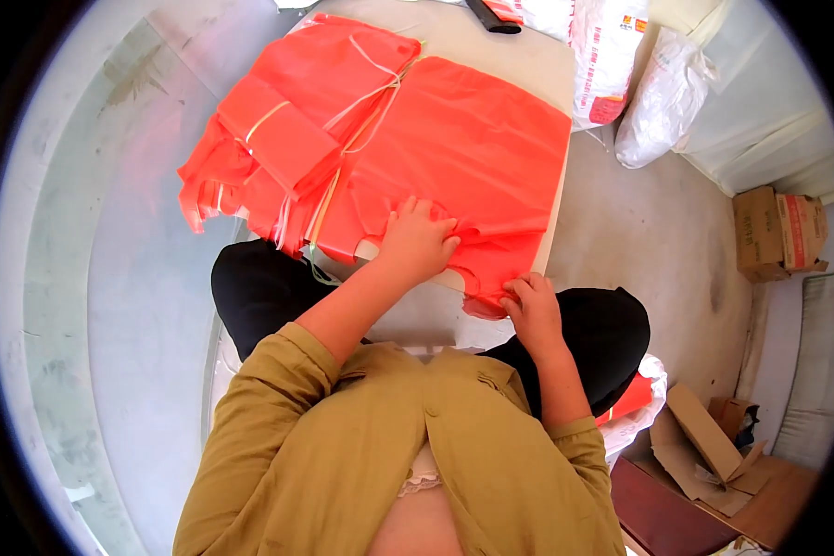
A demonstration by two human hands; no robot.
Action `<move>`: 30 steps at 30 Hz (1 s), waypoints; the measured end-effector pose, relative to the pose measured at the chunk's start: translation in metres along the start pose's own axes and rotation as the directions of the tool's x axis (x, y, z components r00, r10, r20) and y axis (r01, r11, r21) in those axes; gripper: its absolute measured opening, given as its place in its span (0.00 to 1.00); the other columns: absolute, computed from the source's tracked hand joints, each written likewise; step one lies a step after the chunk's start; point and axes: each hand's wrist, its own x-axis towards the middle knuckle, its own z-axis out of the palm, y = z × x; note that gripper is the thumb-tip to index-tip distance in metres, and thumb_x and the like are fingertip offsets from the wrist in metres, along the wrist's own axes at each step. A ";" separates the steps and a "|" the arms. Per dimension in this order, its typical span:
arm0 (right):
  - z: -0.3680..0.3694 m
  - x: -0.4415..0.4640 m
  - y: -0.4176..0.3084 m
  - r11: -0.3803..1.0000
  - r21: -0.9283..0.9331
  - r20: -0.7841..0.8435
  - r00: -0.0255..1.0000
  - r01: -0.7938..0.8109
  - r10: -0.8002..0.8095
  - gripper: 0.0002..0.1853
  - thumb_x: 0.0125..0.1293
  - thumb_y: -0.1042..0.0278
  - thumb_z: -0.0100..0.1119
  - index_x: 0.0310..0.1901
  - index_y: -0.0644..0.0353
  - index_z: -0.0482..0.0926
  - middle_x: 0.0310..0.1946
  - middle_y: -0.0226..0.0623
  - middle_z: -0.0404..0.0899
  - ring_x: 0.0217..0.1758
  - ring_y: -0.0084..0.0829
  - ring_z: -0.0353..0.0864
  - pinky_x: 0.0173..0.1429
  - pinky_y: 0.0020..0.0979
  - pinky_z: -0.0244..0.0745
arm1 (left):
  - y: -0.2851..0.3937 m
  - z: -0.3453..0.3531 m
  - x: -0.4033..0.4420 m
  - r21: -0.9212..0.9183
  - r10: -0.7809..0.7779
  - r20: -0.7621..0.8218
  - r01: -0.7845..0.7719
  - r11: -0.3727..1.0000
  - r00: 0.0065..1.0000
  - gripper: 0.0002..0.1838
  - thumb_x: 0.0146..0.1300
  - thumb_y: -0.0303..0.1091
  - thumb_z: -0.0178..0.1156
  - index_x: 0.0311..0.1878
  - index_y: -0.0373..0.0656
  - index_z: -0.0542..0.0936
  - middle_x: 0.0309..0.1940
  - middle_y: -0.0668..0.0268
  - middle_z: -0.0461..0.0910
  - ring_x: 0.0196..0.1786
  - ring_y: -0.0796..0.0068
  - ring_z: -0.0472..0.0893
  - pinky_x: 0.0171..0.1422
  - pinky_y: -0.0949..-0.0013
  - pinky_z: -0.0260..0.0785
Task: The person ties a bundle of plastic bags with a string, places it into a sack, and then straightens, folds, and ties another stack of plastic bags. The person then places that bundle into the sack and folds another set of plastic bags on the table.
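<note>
A wide red plastic sheet or bag stack [482,139] covers the right part of a pale board [537,60]. My left hand [419,239] rests on its near edge with the fingers spread over the wrinkled plastic. At the near right corner, my right hand [531,304] has thumb and fingers closed on the crumpled red edge. To the left lie more red bags [338,60], with a folded red bundle [278,134] bound by a yellowish band on top. Pink and yellow-green ties [372,109] run between the two piles.
White printed sacks [607,60] and a white plastic bag [663,97] stand beyond the board. Cardboard boxes [760,232] sit by the right wall, flattened cardboard [704,445] at lower right. A black object [494,17] lies at the far edge.
</note>
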 end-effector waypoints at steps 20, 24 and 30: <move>0.005 0.024 -0.002 0.931 0.365 -0.131 0.988 -0.024 0.077 0.03 0.66 0.77 0.60 0.41 0.62 0.78 0.49 0.44 0.81 0.56 0.44 0.79 0.60 0.39 0.74 | 0.005 -0.012 -0.003 0.044 -0.021 0.131 0.015 0.999 0.991 0.40 0.53 0.60 0.74 0.69 0.53 0.80 0.69 0.49 0.68 0.78 0.41 0.60 0.76 0.34 0.59; 0.014 0.021 -0.003 0.659 0.734 -0.049 0.954 -0.165 0.294 0.03 0.70 0.77 0.58 0.43 0.61 0.79 0.50 0.36 0.82 0.57 0.31 0.80 0.61 0.32 0.74 | 0.004 -0.013 -0.003 0.047 -0.022 0.147 0.015 0.999 0.989 0.44 0.50 0.62 0.76 0.69 0.53 0.79 0.70 0.49 0.68 0.78 0.41 0.60 0.76 0.34 0.59; -0.008 0.023 -0.010 0.183 0.941 0.213 0.919 -0.284 0.333 0.09 0.78 0.74 0.52 0.53 0.65 0.79 0.51 0.37 0.83 0.56 0.28 0.81 0.65 0.32 0.75 | 0.004 -0.016 -0.003 0.068 -0.022 0.188 0.010 0.998 0.982 0.47 0.49 0.63 0.76 0.73 0.54 0.75 0.72 0.48 0.66 0.80 0.40 0.57 0.78 0.34 0.57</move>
